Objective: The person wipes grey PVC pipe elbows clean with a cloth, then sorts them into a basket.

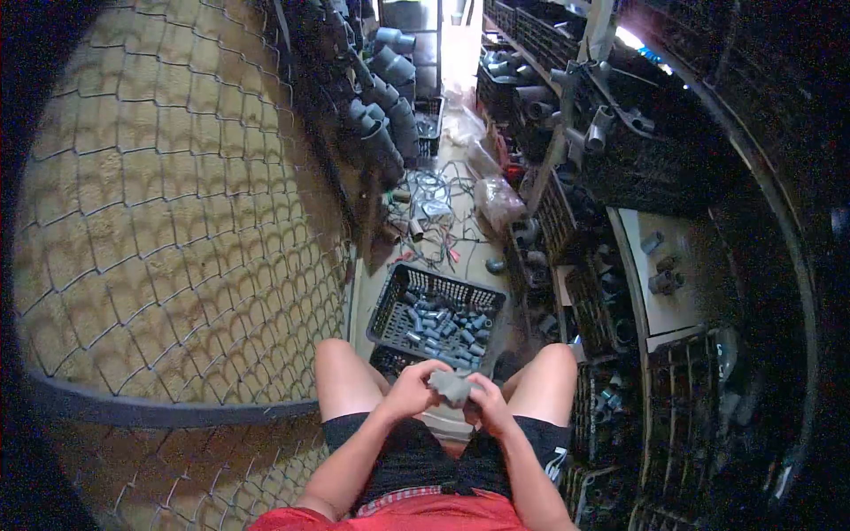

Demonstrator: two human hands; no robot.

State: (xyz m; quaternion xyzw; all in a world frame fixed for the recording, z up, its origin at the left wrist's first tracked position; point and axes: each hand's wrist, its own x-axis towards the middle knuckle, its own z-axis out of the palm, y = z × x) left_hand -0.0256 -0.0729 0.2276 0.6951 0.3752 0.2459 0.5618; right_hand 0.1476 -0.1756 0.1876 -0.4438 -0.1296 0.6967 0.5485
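Between my knees, my left hand [413, 389] and my right hand [489, 404] are closed on a grey, crumpled piece that looks like a rag [452, 387]. The left fingers grip its left edge and the right fingers its right side. Whether anything is wrapped inside it is hidden. Just beyond my hands, on the floor, stands a black plastic crate [382, 305] with many short grey pipe fittings [434, 327] lying loose in it. Part of a second dark container [387, 358] shows in front of that crate, close to my left knee.
A chain-link fence [177, 221] runs along the left. Shelves with black crates [553, 221] of fittings line the right. Large grey pipe fittings [390, 66] are stacked at the back left. Tangled cables [434, 195] and plastic bags [498, 200] lie along the aisle floor.
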